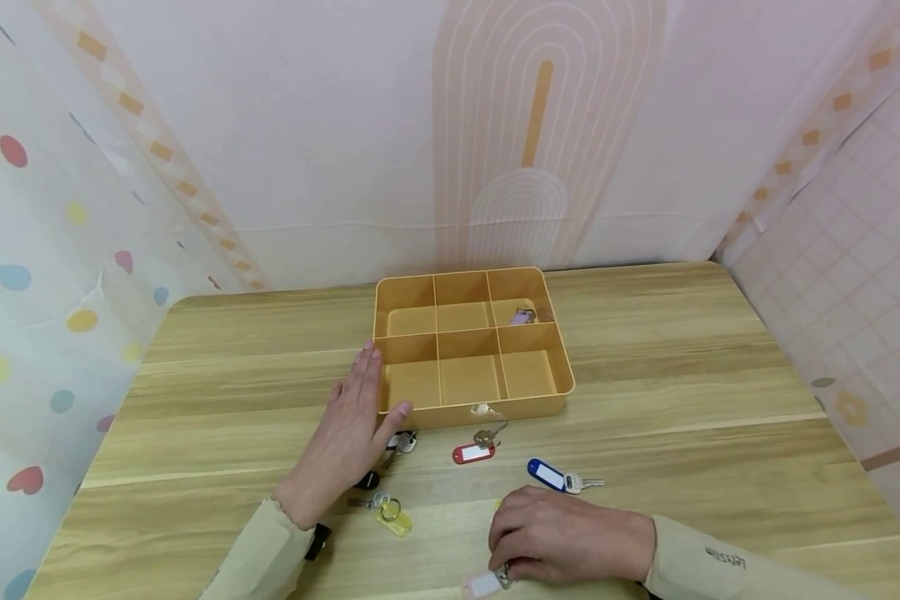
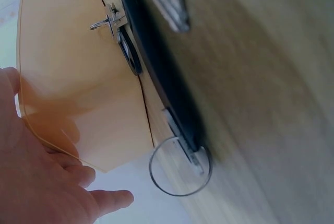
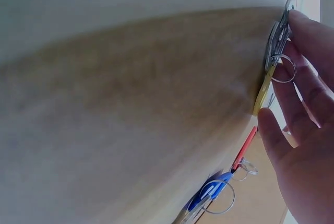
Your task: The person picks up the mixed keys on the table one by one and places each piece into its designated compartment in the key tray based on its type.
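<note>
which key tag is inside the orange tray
The purple tag, in the back right compartment of the orange tray; the red tag, blue tag, yellow tag and pink tag are all outside.

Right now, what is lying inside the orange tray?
In the back right compartment of the orange tray lie a purple tag and something metal. The divider hides that compartment's nearest floor; anything there cannot be seen.

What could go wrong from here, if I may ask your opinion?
The right hand at the pink tag might also catch the yellow tag close to its fingers. The left hand, touching the tray, could nudge it out of place if it pushes. A black tag lying near that hand could be brushed aside.
</note>
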Demonstrator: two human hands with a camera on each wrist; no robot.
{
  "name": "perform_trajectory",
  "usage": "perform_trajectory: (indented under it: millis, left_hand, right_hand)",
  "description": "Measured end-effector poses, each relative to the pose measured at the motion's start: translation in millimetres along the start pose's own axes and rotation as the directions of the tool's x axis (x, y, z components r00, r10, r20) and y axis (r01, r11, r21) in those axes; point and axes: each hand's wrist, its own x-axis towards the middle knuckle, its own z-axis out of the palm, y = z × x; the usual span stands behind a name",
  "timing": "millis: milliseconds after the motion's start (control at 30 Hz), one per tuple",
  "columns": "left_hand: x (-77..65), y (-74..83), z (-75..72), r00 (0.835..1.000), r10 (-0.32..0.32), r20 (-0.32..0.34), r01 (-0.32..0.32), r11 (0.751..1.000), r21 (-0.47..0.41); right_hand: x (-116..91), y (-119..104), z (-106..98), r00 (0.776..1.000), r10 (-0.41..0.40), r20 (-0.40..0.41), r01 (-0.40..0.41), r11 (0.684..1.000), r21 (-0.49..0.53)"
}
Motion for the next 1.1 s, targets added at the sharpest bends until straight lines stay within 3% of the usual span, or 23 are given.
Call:
perform_trajectory:
  millis: [233, 500, 900, 1100]
  left_hand:
    - [-0.2, 0.6, 0.0, 1.0, 0.003, -0.003, -0.003, 1.0, -0.002]
    - [0.0, 0.2, 1.0, 1.0, 0.001, -0.004, -0.001, 1.0, -0.002]
    - [-0.3, 0.0, 0.8, 1.0, 0.001, 0.003, -0.001, 1.0, 0.001]
    - [0.4, 0.2, 0.7, 1.0, -0.004, 0.009, 0.004, 1.0, 0.009]
  right_hand:
    - [0, 1, -1, 0.999, 0.006, -0.033, -0.006, 1.0, -0.002]
    - [-1, 5, -4, 0.99, 0.001, -0.138, 0.004, 0.999, 0.038]
    - [-8, 6, -16, 0.958, 0.162, -0.234, -0.104, 0.964, 0.245]
    - [-12, 6, -23, 0.928, 0.239, -0.287, -0.15, 0.942, 0.3]
